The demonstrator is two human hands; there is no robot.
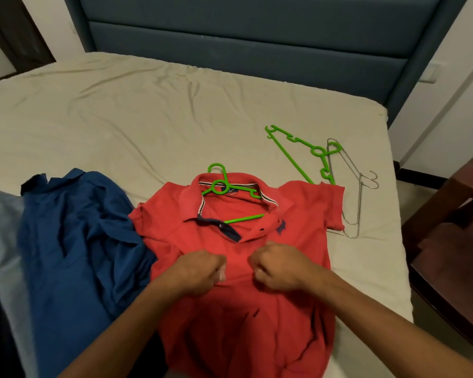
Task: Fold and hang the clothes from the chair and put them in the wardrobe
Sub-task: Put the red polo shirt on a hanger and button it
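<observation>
A red polo shirt (246,309) lies front-up on the bed, with a green hanger (221,186) inside its neck opening and the hook sticking out above the collar. My left hand (200,268) and my right hand (276,266) rest side by side on the shirt's chest, just below the open button placket. Both are closed and pinch the red fabric. A crumpled blue shirt (77,249) lies to the left of the red one.
A second green hanger (306,151) and two metal wire hangers (358,186) lie on the beige sheet (120,118) to the right of the collar. A dark wooden chair (453,241) stands at the bed's right. Light blue cloth (3,241) sits far left.
</observation>
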